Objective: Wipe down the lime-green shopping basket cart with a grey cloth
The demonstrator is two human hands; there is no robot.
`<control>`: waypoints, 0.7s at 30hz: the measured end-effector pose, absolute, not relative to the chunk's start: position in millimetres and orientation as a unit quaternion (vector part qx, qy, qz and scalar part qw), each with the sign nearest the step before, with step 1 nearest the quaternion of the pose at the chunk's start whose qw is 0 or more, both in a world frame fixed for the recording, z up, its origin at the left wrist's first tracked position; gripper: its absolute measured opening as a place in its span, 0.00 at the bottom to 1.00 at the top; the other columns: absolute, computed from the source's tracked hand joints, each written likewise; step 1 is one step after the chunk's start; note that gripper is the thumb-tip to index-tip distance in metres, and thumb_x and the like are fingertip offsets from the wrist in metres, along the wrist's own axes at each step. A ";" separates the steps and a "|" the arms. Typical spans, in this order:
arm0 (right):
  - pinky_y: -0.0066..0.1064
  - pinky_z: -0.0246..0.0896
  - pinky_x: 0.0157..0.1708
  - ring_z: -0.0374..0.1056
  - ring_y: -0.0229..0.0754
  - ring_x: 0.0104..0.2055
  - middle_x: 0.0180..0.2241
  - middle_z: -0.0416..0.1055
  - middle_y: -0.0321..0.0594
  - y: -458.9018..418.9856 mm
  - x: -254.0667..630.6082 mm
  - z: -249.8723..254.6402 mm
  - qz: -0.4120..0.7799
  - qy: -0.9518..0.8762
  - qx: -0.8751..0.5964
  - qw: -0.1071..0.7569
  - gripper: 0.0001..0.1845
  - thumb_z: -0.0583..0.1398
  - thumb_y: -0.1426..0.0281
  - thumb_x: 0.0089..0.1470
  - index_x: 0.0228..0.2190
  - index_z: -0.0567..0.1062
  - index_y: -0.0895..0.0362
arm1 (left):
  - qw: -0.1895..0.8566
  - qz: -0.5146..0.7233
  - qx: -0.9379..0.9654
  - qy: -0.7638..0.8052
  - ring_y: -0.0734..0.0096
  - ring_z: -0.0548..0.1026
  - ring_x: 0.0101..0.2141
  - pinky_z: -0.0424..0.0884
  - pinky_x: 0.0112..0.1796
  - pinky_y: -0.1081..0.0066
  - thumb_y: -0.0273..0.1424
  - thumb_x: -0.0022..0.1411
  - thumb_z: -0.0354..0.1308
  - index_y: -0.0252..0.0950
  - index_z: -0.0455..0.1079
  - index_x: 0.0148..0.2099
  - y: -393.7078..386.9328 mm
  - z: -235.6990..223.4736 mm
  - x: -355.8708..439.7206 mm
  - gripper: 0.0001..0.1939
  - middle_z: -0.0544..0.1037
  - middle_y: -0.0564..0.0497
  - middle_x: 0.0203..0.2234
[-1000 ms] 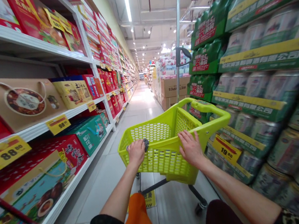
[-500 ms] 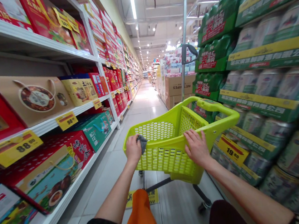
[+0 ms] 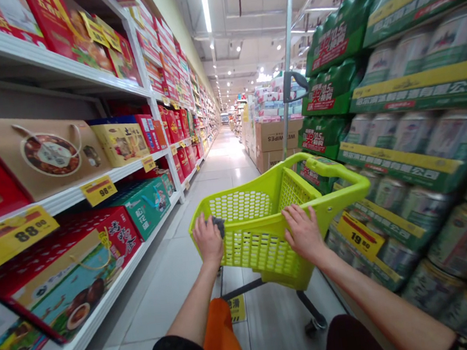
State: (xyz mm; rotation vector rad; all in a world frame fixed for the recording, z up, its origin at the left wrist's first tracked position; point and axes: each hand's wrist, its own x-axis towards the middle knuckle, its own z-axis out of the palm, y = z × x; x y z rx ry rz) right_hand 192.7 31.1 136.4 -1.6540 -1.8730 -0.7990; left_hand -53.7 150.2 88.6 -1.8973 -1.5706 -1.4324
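Observation:
Both my hands rest on the rim of a lime-green plastic shopping cart basket [image 3: 258,245], which rolls on a dark wheeled frame [image 3: 267,286]. My left hand [image 3: 208,241] grips the near left rim and presses a grey cloth [image 3: 218,226] against it, mostly covering the cloth. My right hand [image 3: 305,234] is closed over the rim on the right side. The perforated basket shows nothing inside it. My bare forearms reach forward from dark sleeves.
White shelves [image 3: 132,169] of boxed goods with yellow price tags line the left. Shrink-wrapped green-and-yellow can stacks [image 3: 423,136] rise close on the right. Cardboard cartons [image 3: 277,136] and a metal pole [image 3: 288,34] stand ahead. A tiled aisle runs forward. Orange fabric [image 3: 222,339] hangs below me.
The cart and my hands stay together while the view shifts slightly along the aisle. My left fingers now cover more of the grey cloth than half a second ago.

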 end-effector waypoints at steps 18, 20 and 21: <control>0.49 0.31 0.59 0.52 0.51 0.57 0.52 0.64 0.49 22.9 204.0 133.1 -0.284 -0.700 -0.591 0.282 0.24 0.52 0.70 0.49 0.48 0.67 0.64 | 0.085 -0.442 -0.711 -0.540 0.61 0.69 0.34 0.64 0.40 0.58 0.32 0.62 0.36 0.36 0.67 0.29 175.2 93.3 -93.9 0.19 0.74 0.43 0.28; 0.49 0.31 0.59 0.52 0.51 0.57 0.52 0.64 0.50 22.0 202.0 133.1 -0.281 -0.699 -0.592 0.285 0.24 0.52 0.70 0.48 0.48 0.67 0.65 | 0.079 -0.442 -0.728 -0.519 0.63 0.69 0.33 0.65 0.39 0.59 0.31 0.62 0.36 0.36 0.67 0.29 168.4 96.6 -73.9 0.19 0.74 0.44 0.27; 0.49 0.31 0.59 0.52 0.51 0.57 0.52 0.64 0.50 21.6 201.6 133.0 -0.280 -0.699 -0.592 0.286 0.25 0.52 0.70 0.48 0.48 0.67 0.65 | 0.077 -0.434 -0.747 -0.497 0.64 0.69 0.33 0.65 0.40 0.61 0.32 0.62 0.37 0.37 0.67 0.29 162.7 98.9 -59.2 0.18 0.74 0.45 0.27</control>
